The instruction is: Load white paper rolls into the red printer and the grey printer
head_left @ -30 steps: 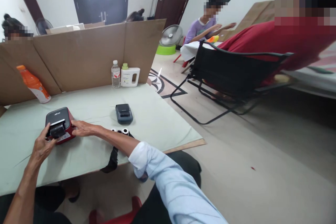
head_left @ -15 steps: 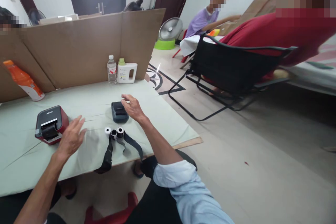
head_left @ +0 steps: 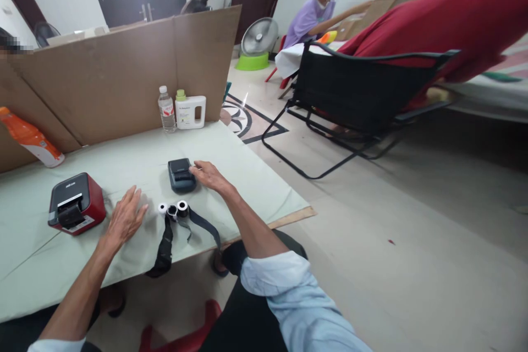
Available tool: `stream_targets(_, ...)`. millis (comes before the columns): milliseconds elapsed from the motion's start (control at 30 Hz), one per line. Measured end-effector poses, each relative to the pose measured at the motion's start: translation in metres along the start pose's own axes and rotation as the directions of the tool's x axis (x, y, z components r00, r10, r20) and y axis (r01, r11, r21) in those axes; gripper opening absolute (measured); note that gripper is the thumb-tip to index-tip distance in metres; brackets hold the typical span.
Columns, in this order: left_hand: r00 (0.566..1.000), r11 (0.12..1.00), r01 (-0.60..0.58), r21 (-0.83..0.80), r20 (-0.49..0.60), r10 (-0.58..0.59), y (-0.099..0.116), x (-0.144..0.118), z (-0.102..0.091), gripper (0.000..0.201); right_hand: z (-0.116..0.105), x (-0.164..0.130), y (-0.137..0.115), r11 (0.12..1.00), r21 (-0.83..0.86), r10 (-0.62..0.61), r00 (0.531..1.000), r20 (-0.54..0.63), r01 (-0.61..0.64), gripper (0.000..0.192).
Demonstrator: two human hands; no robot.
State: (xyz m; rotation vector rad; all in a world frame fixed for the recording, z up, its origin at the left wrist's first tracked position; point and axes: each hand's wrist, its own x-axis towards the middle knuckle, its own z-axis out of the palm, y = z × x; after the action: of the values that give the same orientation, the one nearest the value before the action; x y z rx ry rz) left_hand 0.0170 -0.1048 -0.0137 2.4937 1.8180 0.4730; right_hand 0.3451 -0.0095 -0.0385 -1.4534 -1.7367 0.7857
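My left hand (head_left: pixel 126 215) is open with fingers stretched, over the table between a red and black label printer (head_left: pixel 77 203) and some small rolls. My right hand (head_left: pixel 209 175) is at the right side of a small dark portable printer (head_left: pixel 181 175); its fingertips seem to touch the edge, and its fingers are stretched out, not wrapped round it. In front of the small printer stand a white roll (head_left: pixel 162 208), a black-cored roll (head_left: pixel 172 211) and another white-rimmed roll (head_left: pixel 182 208). Dark strips (head_left: pixel 206 229) trail from the rolls toward the table's front edge.
A cardboard screen (head_left: pixel 124 77) stands along the back of the cloth-covered table (head_left: pixel 243 176). Before it are an orange bottle (head_left: pixel 33 137), a water bottle (head_left: pixel 166 110) and a white jug (head_left: pixel 190 112). To the right are a black folding chair (head_left: pixel 358 82), a fan (head_left: pixel 259 38) and two people.
My right hand has come down from above the small printer to its right side. My left hand has moved right, away from the red printer. The view has shifted slightly.
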Motion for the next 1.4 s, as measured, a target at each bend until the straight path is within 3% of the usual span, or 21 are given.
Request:
stream_targets(233, 0.991, 0.978, -0.104, -0.181, 0.067, 0.117, 0.032, 0.081, 0.024, 0.056, -0.003, -0.002, -0.007, 1.000, -0.011, -0.001, 0.999, 0.041, 0.001, 0.036)
stream_targets(433, 0.969, 0.954, -0.089, -0.287, 0.196, 0.150, 0.052, 0.107, 0.028, 0.065, 0.001, -0.004, -0.012, 0.993, 0.117, -0.014, 0.996, 0.093, 0.003, 0.040)
stream_targets(667, 0.976, 0.929, -0.064, -0.363, 0.172, 0.134, 0.055, 0.102, 0.027, 0.058, 0.008, -0.006, -0.017, 0.972, 0.235, -0.018, 0.998, 0.066, 0.002, 0.038)
stream_targets(767, 0.984, 0.925, -0.074, -0.373, 0.126, 0.129, 0.042, 0.096, 0.023, 0.061, 0.016, -0.003, -0.025, 0.951, 0.308, -0.037, 0.996, 0.077, 0.011, 0.036)
stream_targets(867, 0.989, 0.920, -0.088, -0.381, 0.077, 0.127, 0.022, 0.084, 0.013, 0.065, 0.027, -0.001, -0.035, 0.900, 0.435, -0.075, 0.984, 0.163, -0.003, 0.037)
stream_targets(1100, 0.998, 0.920, -0.010, -0.393, 0.050, 0.032, -0.024, 0.045, -0.007, 0.066, 0.062, 0.002, -0.054, 0.780, 0.618, -0.185, 0.909, 0.373, -0.095, 0.044)
stream_targets(1267, 0.998, 0.920, 0.049, -0.388, 0.062, -0.027, -0.037, 0.027, -0.007, 0.061, 0.080, 0.002, -0.053, 0.752, 0.637, -0.179, 0.877, 0.445, -0.170, 0.044)
stream_targets(1400, 0.997, 0.901, 0.067, -0.428, 0.052, -0.050, -0.040, 0.019, -0.005, 0.067, 0.087, 0.001, -0.045, 0.747, 0.634, -0.134, 0.888, 0.440, -0.201, 0.044)
